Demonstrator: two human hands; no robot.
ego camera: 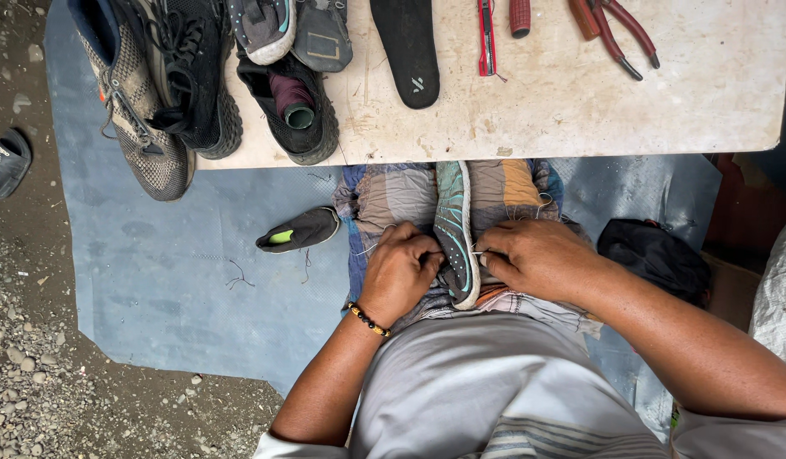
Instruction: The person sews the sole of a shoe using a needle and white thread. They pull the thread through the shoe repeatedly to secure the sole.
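stitching stage, by the look of it: teal and grey shoe (pixel 455 234) wedged sole-up between the knees, at 6 o'clock below the worn white counter (pixel 580 110). left hand (pixel 400 270) fingers clamped on the shoe's edge; right hand (pixel 537 257) fingers pinched narrow on pale thread (pixel 478 252). next calls for a firm, even pull. red-handled pliers (pixel 618 34) at 1 o'clock.

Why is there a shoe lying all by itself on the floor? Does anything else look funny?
A black shoe piece lies loose on the blue mat, and a black insole lies loose on the table. Thread scraps litter the mat.
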